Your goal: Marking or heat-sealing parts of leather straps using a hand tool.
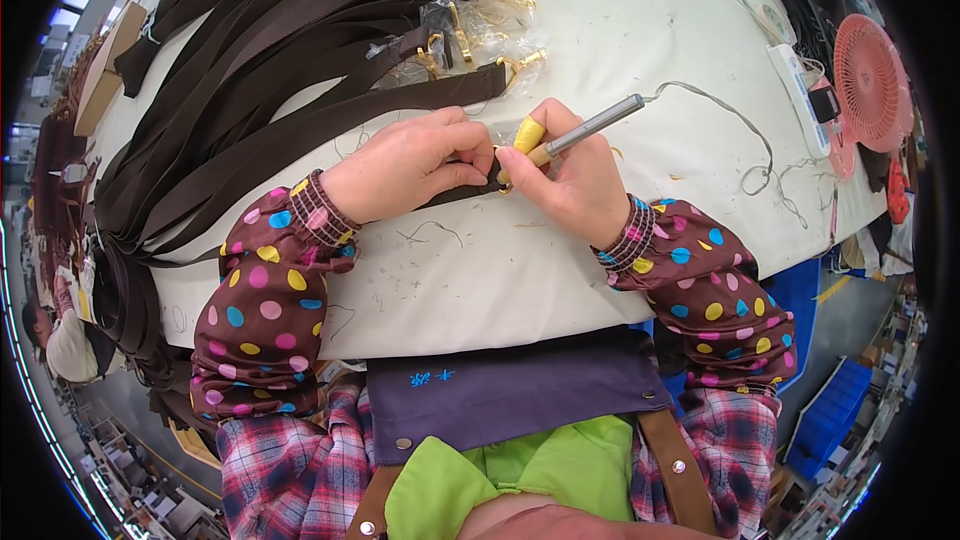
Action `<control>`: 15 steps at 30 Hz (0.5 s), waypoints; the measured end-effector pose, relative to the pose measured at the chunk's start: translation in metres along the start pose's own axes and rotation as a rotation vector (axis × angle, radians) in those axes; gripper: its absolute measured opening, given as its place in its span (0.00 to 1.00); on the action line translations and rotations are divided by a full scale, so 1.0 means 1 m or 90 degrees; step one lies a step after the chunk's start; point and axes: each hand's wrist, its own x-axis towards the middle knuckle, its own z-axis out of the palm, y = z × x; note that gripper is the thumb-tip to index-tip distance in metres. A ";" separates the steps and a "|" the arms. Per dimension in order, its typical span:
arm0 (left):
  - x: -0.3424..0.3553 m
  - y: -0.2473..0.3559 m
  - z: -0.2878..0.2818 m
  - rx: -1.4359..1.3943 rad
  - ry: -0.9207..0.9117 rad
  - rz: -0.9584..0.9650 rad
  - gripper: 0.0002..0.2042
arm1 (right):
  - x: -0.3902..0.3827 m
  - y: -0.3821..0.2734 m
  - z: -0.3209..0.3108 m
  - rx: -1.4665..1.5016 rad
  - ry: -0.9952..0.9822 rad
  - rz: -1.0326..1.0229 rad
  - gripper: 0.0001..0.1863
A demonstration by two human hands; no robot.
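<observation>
Just beyond fingers [465, 138], hardware [461, 35] in plastic [497, 18].

A white-covered table [560, 285] stands above a grey floor [862, 312] with a yellow line [834, 289].

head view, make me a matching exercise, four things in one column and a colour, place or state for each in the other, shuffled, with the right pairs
1. fan
2. right hand
3. straps
4. power strip

A. dark, heaped at left
B. white, beside the fan
C. pink and round
D. holding a tool

Pairs: 1-C, 2-D, 3-A, 4-B
</observation>
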 end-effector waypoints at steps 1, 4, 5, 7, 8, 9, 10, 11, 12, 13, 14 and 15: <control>0.000 -0.001 0.000 0.000 0.000 0.000 0.05 | 0.000 -0.001 0.000 -0.005 0.000 0.001 0.13; 0.000 -0.001 0.001 -0.001 0.004 0.012 0.05 | 0.000 -0.002 0.000 -0.006 0.002 0.003 0.14; 0.000 -0.001 0.001 -0.005 0.012 0.015 0.05 | 0.000 -0.002 0.000 -0.004 0.003 0.004 0.14; -0.001 -0.002 0.001 -0.009 0.020 0.017 0.05 | 0.000 -0.003 0.000 -0.006 0.001 0.012 0.14; 0.000 -0.005 0.002 -0.028 0.033 0.016 0.05 | 0.000 -0.004 0.000 -0.009 -0.001 0.020 0.14; 0.000 -0.005 0.002 -0.047 0.046 0.015 0.05 | 0.000 -0.003 0.001 -0.009 -0.002 0.020 0.14; 0.000 -0.003 0.001 -0.047 0.046 0.015 0.05 | -0.001 -0.002 0.002 0.044 0.015 0.017 0.14; 0.000 0.006 -0.003 -0.115 0.028 -0.109 0.04 | 0.000 -0.001 0.003 0.097 0.031 0.013 0.14; 0.000 0.011 -0.005 -0.183 0.010 -0.234 0.04 | 0.001 0.000 0.003 0.096 0.031 0.013 0.14; 0.001 0.009 -0.004 -0.183 0.010 -0.233 0.04 | 0.003 0.002 0.002 0.079 0.034 -0.003 0.15; -0.002 0.005 -0.001 -0.200 0.029 -0.222 0.04 | 0.004 0.002 0.002 0.062 0.036 -0.018 0.15; -0.003 0.003 0.000 -0.217 0.049 -0.211 0.04 | 0.006 0.001 0.002 0.063 0.035 -0.018 0.15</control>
